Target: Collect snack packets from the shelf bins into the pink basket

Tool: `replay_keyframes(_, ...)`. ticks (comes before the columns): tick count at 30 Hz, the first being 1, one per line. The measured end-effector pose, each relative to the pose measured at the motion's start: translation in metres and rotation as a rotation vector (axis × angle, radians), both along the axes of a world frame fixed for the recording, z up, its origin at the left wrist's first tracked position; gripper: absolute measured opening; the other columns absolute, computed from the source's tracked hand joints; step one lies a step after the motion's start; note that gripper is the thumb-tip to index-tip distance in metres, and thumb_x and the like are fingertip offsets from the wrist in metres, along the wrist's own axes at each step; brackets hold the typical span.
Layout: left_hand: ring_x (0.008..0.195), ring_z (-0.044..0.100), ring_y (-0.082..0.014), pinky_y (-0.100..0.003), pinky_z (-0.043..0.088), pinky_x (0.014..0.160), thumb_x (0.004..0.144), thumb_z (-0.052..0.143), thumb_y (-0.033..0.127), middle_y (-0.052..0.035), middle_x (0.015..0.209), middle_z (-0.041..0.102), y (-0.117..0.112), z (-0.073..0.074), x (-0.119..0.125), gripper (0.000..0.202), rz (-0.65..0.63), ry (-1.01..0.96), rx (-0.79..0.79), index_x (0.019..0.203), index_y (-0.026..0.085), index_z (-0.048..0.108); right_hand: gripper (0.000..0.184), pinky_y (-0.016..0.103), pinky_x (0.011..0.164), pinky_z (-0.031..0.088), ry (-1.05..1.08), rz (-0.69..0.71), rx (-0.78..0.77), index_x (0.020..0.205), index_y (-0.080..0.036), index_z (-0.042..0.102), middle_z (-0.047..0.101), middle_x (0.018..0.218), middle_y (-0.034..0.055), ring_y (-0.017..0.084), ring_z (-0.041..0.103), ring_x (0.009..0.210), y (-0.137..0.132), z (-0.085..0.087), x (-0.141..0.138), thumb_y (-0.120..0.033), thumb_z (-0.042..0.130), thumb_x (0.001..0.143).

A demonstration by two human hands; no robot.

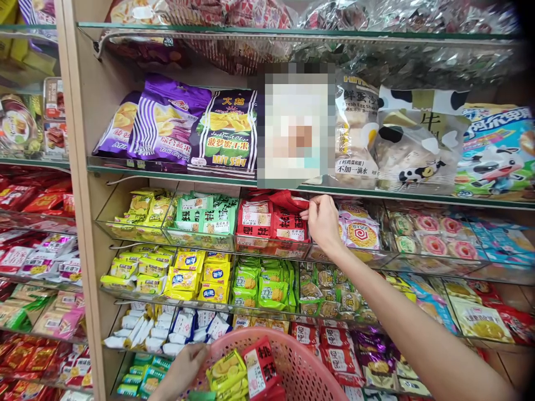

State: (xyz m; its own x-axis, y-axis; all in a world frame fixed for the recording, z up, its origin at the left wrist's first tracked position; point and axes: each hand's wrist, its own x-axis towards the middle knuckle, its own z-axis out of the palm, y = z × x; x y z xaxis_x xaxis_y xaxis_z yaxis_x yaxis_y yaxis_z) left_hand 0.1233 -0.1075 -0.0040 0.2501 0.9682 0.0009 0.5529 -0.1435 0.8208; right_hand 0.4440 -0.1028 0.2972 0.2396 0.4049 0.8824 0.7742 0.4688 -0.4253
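At the shelf's red-packet compartment, my right hand (322, 224) has its fingers closed on the edge of a red snack packet (288, 199), which lies above the other red packets (273, 223). Low in the head view, my left hand (188, 362) grips the rim of a pink plastic basket (317, 365). Inside the basket are yellow snack packets (228, 374) and a red packet with a white label (261, 365). Part of a green packet shows at the basket's bottom edge. The left fingertips are partly hidden behind the rim.
Green packets (204, 214) and round cookies (360, 227) flank the red compartment. A glass shelf edge (234, 182) runs just above my right hand, carrying larger bags (228, 131). A wooden upright (77, 184) stands at left. Lower tiers hold several kinds of small packets.
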Motion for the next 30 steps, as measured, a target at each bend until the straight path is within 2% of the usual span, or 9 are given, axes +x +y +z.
replay_keyframes(4,0.063,0.041,-0.0147,-0.025,0.035,0.062,0.072,0.032,0.073,0.0016,0.060,0.045,0.000,0.003,0.001,0.058,-0.003,-0.005,-0.008,0.064,0.018,0.047,0.011,0.032,0.064,0.054,0.074,0.155,0.065,0.084,-0.021,0.041,0.054,0.097,0.0085,0.014,0.063,0.066,-0.018,-0.009,-0.005,-0.028,0.036,0.090)
replay_keyframes(8,0.064,0.044,-0.0152,-0.025,0.036,0.062,0.074,0.035,0.070,0.0012,0.060,0.050,-0.002,0.007,0.001,0.057,-0.003,-0.010,0.002,0.065,0.017,0.053,0.012,0.033,0.068,0.056,0.077,0.314,0.017,0.092,-0.022,0.046,0.053,0.110,0.0097,0.014,0.063,0.071,-0.055,-0.037,-0.012,-0.032,0.040,0.091)
replay_keyframes(11,0.063,0.045,-0.0151,-0.024,0.037,0.061,0.076,0.035,0.067,0.0006,0.061,0.053,-0.004,0.011,0.002,0.056,-0.006,-0.020,-0.013,0.067,0.016,0.056,0.012,0.033,0.069,0.056,0.036,0.426,-0.149,0.091,-0.022,0.049,0.054,0.110,0.0082,0.014,0.063,0.074,-0.086,-0.076,-0.021,-0.032,0.041,0.092)
replay_keyframes(14,0.062,0.045,-0.0146,-0.024,0.036,0.061,0.076,0.037,0.066,0.0006,0.061,0.053,-0.007,0.014,0.003,0.055,0.000,-0.019,-0.018,0.069,0.015,0.057,0.015,0.033,0.074,0.054,-0.110,0.487,-0.306,0.086,-0.022,0.051,0.055,0.109,0.0089,0.017,0.061,0.086,-0.104,-0.127,-0.027,-0.027,0.038,0.093)
replay_keyframes(17,0.062,0.042,-0.0138,-0.024,0.034,0.060,0.077,0.037,0.065,0.0014,0.060,0.050,-0.009,0.016,0.005,0.054,-0.009,-0.007,0.001,0.068,0.016,0.056,0.015,0.034,0.087,0.050,-0.295,0.518,-0.347,0.093,-0.023,0.051,0.057,0.111,0.0092,0.019,0.056,0.105,-0.107,-0.179,-0.025,-0.020,0.036,0.093)
replay_keyframes(20,0.059,0.036,-0.0119,-0.023,0.030,0.057,0.077,0.035,0.063,0.0030,0.057,0.042,-0.011,0.018,0.007,0.051,-0.014,0.011,0.020,0.064,0.016,0.051,0.020,0.033,0.092,0.048,-0.424,0.590,-0.320,0.105,-0.024,0.048,0.055,0.117,0.0094,0.017,0.054,0.112,-0.100,-0.216,-0.017,-0.014,0.036,0.093)
replay_keyframes(24,0.058,0.032,-0.0107,-0.023,0.027,0.055,0.078,0.035,0.059,0.0039,0.058,0.036,-0.013,0.019,0.010,0.046,-0.026,0.007,0.025,0.062,0.017,0.046,0.024,0.034,0.095,0.047,-0.473,0.607,-0.270,0.109,-0.023,0.046,0.055,0.119,0.0103,0.017,0.052,0.116,-0.091,-0.241,-0.007,-0.010,0.037,0.091)
replay_keyframes(30,0.059,0.028,-0.0102,-0.023,0.025,0.056,0.076,0.037,0.059,0.0050,0.058,0.031,-0.018,0.024,0.011,0.043,-0.023,-0.022,0.020,0.060,0.019,0.039,0.020,0.033,0.091,0.049,-0.441,0.560,-0.367,0.107,-0.022,0.049,0.057,0.113,0.0098,0.017,0.056,0.109,-0.086,-0.254,-0.002,-0.016,0.036,0.093)
